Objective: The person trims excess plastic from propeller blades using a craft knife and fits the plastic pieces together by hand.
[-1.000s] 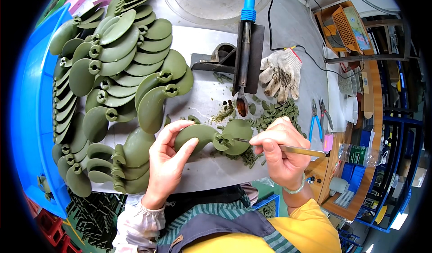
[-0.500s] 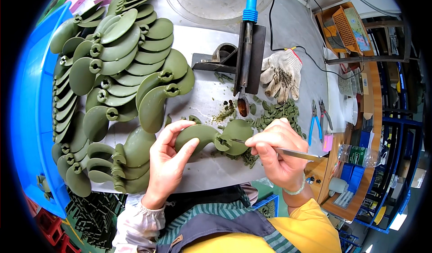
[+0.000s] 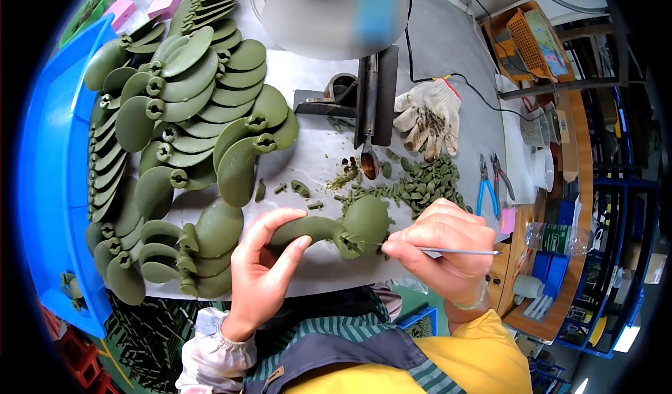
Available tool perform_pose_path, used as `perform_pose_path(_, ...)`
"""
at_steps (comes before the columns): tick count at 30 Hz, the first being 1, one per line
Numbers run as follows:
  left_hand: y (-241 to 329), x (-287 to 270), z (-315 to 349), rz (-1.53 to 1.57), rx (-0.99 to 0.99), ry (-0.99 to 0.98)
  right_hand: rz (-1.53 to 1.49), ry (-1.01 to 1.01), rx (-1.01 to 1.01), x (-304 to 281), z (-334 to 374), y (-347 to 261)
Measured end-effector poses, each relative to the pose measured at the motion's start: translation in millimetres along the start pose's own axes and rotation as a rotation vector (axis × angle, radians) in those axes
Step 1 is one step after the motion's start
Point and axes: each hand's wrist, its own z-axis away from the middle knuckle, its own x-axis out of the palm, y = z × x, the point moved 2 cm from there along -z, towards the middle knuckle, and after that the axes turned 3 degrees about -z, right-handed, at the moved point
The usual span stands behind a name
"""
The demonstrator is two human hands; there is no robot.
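My left hand (image 3: 264, 264) pinches one blade of an olive-green two-bladed propeller (image 3: 367, 215) between thumb and fingers, above the table's near edge. My right hand (image 3: 448, 254) is closed round a slim metal deburring knife (image 3: 458, 252). Its thin tip points left and meets the slotted hub of the propeller, or lies very near it. Past the hands lies a heap of green plastic offcuts (image 3: 434, 187). A dirty white work glove (image 3: 430, 114) rests beyond that heap. A soldering iron (image 3: 369, 114) with a browned tip leans on a dark metal stand (image 3: 332, 98).
Stacked green propellers (image 3: 189, 128) cover the table's left side, beside a blue plastic bin (image 3: 56, 184). Blue-handled pliers (image 3: 486, 187) and red-handled cutters (image 3: 501, 177) lie at the right. A plastic bottle (image 3: 560, 238) is farther right. A black cable (image 3: 483, 100) crosses the back.
The propeller has turned slightly in my left hand, its far blade shifting. My right hand has moved a little right and down, the knife now more level. The view has shifted slightly.
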Motion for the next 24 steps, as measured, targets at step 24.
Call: perform_pose_path(24,5,-24,49,0.088,0.258,0.043,-0.437,0.138,0.064,44,86,-7)
